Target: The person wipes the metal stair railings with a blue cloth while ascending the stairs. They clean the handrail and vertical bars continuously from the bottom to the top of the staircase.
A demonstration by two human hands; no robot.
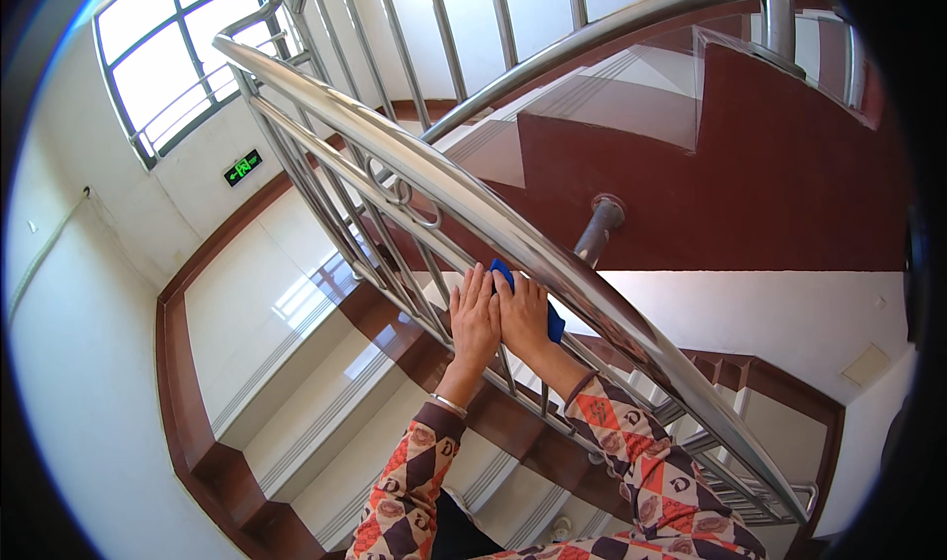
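My right hand presses a blue cloth against the lower rail of the stainless steel stair railing; parts of the cloth show above the fingers and beside the palm. Close against it, my left hand lies with its fingers stretched along the same rail, under the thick polished handrail. Whether the left fingers touch the cloth cannot be told. A silver bracelet circles my left wrist, and both sleeves are patterned.
Pale stair treads with brown edging descend at the left. A barred window and a green lit exit sign are on the wall. Beyond the railing, a dark red stair side rises, with a lower flight beneath.
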